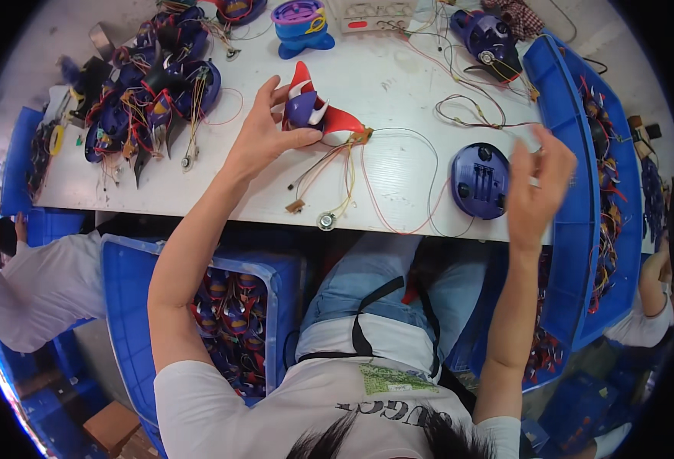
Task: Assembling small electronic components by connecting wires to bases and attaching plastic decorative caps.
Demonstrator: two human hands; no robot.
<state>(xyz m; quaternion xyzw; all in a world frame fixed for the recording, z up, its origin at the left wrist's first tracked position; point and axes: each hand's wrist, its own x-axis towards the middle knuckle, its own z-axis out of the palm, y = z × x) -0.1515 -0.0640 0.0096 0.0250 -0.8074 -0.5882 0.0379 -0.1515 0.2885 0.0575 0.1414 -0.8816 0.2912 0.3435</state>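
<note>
My left hand (262, 139) grips a red, purple and white plastic toy part (306, 112) above the white table, thumb at its lower edge and fingers behind it. A small brown circuit board (362, 136) sits by the part's red tip. Wires run from it to a round metal speaker (326, 221) near the table's front edge, and thin red and black wires loop over toward an oval purple base (481, 181). That base shows a slotted panel and several dark round knobs or feet. Beside its right edge is my right hand (536, 183), its fingers smeared by motion.
A heap of wired purple toy parts (153, 92) covers the table's left. Behind stand a blue and purple round container (302, 27) and a beige box (375, 15). Blue bins of parts flank me, one at right (563, 115), another by my left arm (134, 283). Co-workers sit either side.
</note>
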